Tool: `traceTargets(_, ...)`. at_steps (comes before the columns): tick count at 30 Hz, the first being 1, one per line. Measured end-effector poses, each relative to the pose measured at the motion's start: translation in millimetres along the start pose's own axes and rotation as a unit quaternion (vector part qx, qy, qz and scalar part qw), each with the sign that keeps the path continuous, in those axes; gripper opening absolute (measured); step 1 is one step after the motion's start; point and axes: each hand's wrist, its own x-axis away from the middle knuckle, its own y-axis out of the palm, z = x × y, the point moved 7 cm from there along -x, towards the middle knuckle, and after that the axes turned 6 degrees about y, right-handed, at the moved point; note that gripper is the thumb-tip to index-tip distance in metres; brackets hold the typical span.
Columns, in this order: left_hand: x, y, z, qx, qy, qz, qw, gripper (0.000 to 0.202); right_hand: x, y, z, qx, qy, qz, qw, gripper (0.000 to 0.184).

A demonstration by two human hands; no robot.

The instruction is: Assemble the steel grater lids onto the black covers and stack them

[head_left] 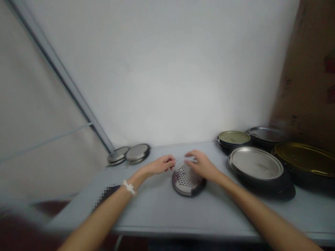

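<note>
We're on one head cam, looking forward and down over our left hand [165, 164] and right hand [201, 164] (fairly near), table [154, 209] below, wall [170, 69] ahead.

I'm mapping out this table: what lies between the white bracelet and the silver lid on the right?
In the head view, a round perforated plate, then the right hand over its far right edge.

On the table [146, 212], discs [256, 163] lie left and right of the grater [183, 179].
</note>
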Motion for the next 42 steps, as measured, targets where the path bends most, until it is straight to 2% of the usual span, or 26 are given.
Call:
traceTargets(2,-6,12.8,26,0.163,0.039,0.003,0.986,0.031,0,4,-6,-0.135,0.02,-0.044,0.99,0.029)
traceTargets(4,-10,22.1,43,0.279,0.055,0.033,0.958,0.035,0,6,-12,-0.233,0.034,-0.076,0.969,0.035)
traceTargets(6,-13,32.2,47,0.338,0.049,0.043,0.939,0.042,0,5,-15,-0.272,0.052,-0.074,0.958,0.037)
traceTargets(8,-15,38.2,41,0.35,0.038,0.042,0.935,0.044,0,3,-12,-0.277,0.074,-0.052,0.957,0.036)
traceTargets(10,-16,32.9,25,0.303,0.03,0.056,0.951,0.043,-1,3,-6,-0.267,0.095,-0.035,0.958,0.035)
traceTargets(11,-16,25.3,14,0.241,0.022,0.07,0.968,0.041,-1,3,-3,-0.258,0.104,-0.031,0.96,0.034)
traceTargets(13,-14,0.0,-9,0.032,-0.007,0.115,0.993,0.031,-2,4,4,-0.239,0.12,-0.027,0.963,0.034)
traceTargets(14,-11,-15.6,-21,-0.113,-0.034,0.136,0.984,0.025,-3,4,7,-0.23,0.127,-0.025,0.964,0.035)
traceTargets(15,-8,-28.8,-32,-0.166,-0.054,0.147,0.974,0.018,-3,4,9,-0.224,0.134,-0.021,0.965,0.037)
traceTargets(18,1,-55.2,-60,-0.239,-0.088,0.138,0.957,0.012,-4,2,14,-0.22,0.147,-0.012,0.964,0.042)
traceTargets(20,6,-60.2,-73,-0.263,-0.102,0.111,0.953,0.011,-4,2,17,-0.223,0.154,-0.01,0.963,0.043)
traceTargets(24,7,-53.1,-87,-0.282,-0.104,0.06,0.952,0.01,-4,2,22,-0.222,0.17,-0.013,0.96,0.04)
traceTargets(28,7,-46.0,-87,-0.288,-0.093,0.049,0.952,0.009,-5,-1,28,-0.23,0.181,0.008,0.956,0.039)
traceTargets(32,5,-45.7,-70,-0.274,-0.059,0.07,0.957,0.01,-5,0,32,-0.219,0.184,0.01,0.958,0.041)
traceTargets(36,-17,-46.7,-25,-0.222,-0.001,0.118,0.968,0.015,-7,-1,30,-0.153,0.16,0.019,0.975,0.034)
traceTargets(38,-34,-37.5,2,-0.166,0.043,0.118,0.978,0.019,-8,-7,29,-0.136,0.145,0.036,0.979,0.033)
traceTargets(39,-41,-30.4,19,-0.086,0.094,0.119,0.985,0.019,-8,-11,28,-0.137,0.139,0.045,0.98,0.033)
traceTargets(40,-46,-23.2,34,-0.023,0.142,0.123,0.982,0.02,-8,-15,28,-0.145,0.135,0.053,0.979,0.034)
traceTargets(42,-51,-8.8,53,0.034,0.193,0.14,0.971,0.021,-8,-22,27,-0.172,0.129,0.062,0.975,0.036)
